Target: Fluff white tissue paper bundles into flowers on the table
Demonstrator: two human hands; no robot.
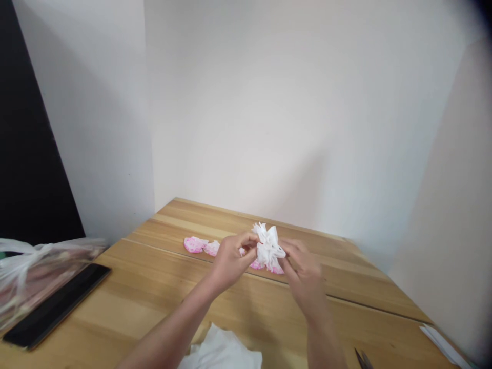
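Note:
A ruffled white tissue paper flower (269, 247) is held up above the table between my two hands. My left hand (234, 256) pinches its left side with thumb and fingers. At its right edge, the fingers of my right hand (303, 266) close on the paper; that hand is slightly blurred. Behind and below lie several pink-and-white crumpled paper flowers (195, 244) in a row, some partly hidden by my hands. White tissue paper (223, 349) lies on the table close to me, cut off by the bottom edge.
The wooden table (134, 287) reaches the wall. On the left are a black flat slab (57, 306) and a clear plastic bag (34, 277) with pinkish contents. Scissor-like dark tips (362, 359) show at bottom right, near white strips (444, 344) at the right edge.

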